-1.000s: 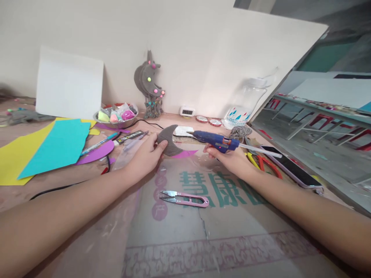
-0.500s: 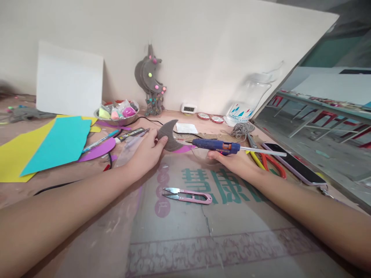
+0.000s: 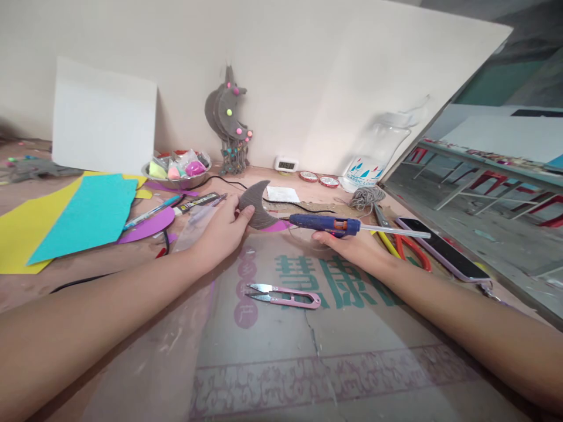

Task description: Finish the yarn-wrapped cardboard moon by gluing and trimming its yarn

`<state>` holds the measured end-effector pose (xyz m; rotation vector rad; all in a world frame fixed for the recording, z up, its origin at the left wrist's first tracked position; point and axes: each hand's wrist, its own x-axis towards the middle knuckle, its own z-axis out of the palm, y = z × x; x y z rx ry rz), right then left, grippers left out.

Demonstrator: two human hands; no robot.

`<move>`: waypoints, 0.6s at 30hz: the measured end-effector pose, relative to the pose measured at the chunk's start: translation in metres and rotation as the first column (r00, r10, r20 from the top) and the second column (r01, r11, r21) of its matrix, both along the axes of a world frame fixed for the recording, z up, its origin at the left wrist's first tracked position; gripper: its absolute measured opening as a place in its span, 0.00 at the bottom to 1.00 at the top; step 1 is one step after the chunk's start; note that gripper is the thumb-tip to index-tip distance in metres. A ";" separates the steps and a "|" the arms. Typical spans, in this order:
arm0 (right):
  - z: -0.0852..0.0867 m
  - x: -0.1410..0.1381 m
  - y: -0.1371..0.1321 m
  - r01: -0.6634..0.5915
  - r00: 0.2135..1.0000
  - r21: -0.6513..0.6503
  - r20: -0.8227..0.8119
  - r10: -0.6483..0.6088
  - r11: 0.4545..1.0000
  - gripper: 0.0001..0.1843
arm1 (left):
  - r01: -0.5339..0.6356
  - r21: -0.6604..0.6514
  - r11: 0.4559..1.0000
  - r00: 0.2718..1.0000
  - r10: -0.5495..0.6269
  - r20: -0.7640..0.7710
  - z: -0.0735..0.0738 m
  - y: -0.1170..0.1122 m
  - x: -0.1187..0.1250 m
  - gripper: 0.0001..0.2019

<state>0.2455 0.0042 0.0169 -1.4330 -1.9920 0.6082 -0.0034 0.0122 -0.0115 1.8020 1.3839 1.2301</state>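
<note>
**Left hand (image 3: 225, 226) pinched a grey crescent (image 3: 254, 206) while right hand (image 3: 347, 242) gripped a blue glue gun (image 3: 317, 223)**

Nearest lay a clear plastic sheet (image 3: 264, 354) with printed characters and a patterned band, and on it a pair of pink thread snips (image 3: 292, 291), blades parted and pointing left.

Beyond the snips, the left hand had its thumb on the front of the crescent, its other fingers largely hidden; the piece was tilted, held by its left edge, with its hollow side facing right. The right hand was closed around the gun's handle, mostly out of sight. The nozzle pointed left at the crescent's lower right edge; whether they touched could not be told. A glue stick (image 3: 396, 231) jutted from the gun's rear, and a purple piece (image 3: 278, 226) showed behind the nozzle.

To the right were yellow and orange-red tool handles and a phone (image 3: 444, 249); to the left, a cyan sheet (image 3: 88, 217) overlapped a yellow sheet (image 3: 37, 220), near a pen (image 3: 152, 213) and a cutter (image 3: 197, 202).

Farther back stood a metal bowl (image 3: 176, 184) of coloured packets, a small white clock (image 3: 287, 164), two round tins and a clear bottle (image 3: 378, 149). A bead-dotted crescent ornament (image 3: 220, 117) rested against the pale wall, with a white panel (image 3: 105, 117) leaning to its left. In the distance, red stools sat under a long table (image 3: 479, 155).
</note>
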 end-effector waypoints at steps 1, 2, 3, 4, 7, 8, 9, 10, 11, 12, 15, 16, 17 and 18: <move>0.000 0.000 0.000 -0.014 1.000 0.005 -0.006 0.014 1.000 0.13 | 0.000 0.003 1.000 1.000 0.000 0.004 0.000 0.000 0.000 0.09; -0.001 0.001 0.001 -0.024 1.000 0.009 -0.012 0.024 1.000 0.13 | 0.000 0.003 1.000 1.000 0.000 0.005 0.000 0.000 0.000 0.09; -0.002 0.001 0.001 -0.030 0.999 0.007 -0.015 0.030 1.000 0.13 | -0.003 0.003 1.000 1.000 0.003 0.005 0.000 0.000 0.000 0.09; -0.002 0.001 0.001 -0.035 0.999 -0.002 -0.018 0.035 0.999 0.13 | -0.006 0.001 1.000 1.000 0.006 0.004 0.001 -0.001 0.000 0.09; -0.005 0.002 0.002 -0.035 0.999 -0.034 -0.038 0.034 0.999 0.14 | -0.009 -0.009 1.000 1.000 0.009 0.002 0.002 -0.001 0.000 0.09; -0.006 0.003 0.002 -0.036 0.998 -0.043 -0.043 0.034 0.998 0.14 | -0.007 -0.013 1.000 1.000 0.007 0.004 0.002 -0.002 0.001 0.09; -0.007 0.004 0.003 -0.035 0.998 -0.046 -0.046 0.033 0.998 0.15 | -0.007 -0.012 1.000 1.000 0.007 0.005 0.002 -0.002 0.001 0.08; -0.008 0.005 0.003 -0.032 0.998 -0.043 -0.047 0.030 0.999 0.15 | -0.008 -0.007 1.000 1.000 0.008 0.002 0.003 -0.002 0.001 0.08; -0.010 0.005 0.004 -0.032 0.999 -0.038 -0.043 0.030 0.999 0.16 | -0.013 0.001 1.000 1.000 0.013 -0.005 0.003 -0.002 0.001 0.08; -0.011 0.006 0.004 -0.030 0.999 -0.027 -0.038 0.029 0.999 0.16 | -0.019 0.010 1.000 1.000 0.020 -0.014 0.003 -0.001 0.001 0.08; -0.012 0.006 0.006 -0.017 1.000 0.004 -0.018 0.017 1.000 0.17 | -0.032 0.030 0.999 0.998 0.033 -0.044 0.001 0.000 0.000 0.08; -0.012 0.006 0.006 -0.015 1.000 0.007 -0.012 0.015 1.000 0.17 | -0.031 0.033 0.999 0.998 0.032 -0.045 0.001 0.000 0.000 0.08; -0.011 0.006 0.006 -0.014 1.000 0.011 -0.008 0.014 1.000 0.17 | -0.028 0.037 0.999 0.999 0.030 -0.045 0.000 0.001 0.000 0.08; -0.011 0.005 0.005 -0.014 1.000 0.017 -0.007 0.014 1.000 0.17 | -0.026 0.040 0.999 0.999 0.027 -0.044 0.000 0.001 -0.001 0.08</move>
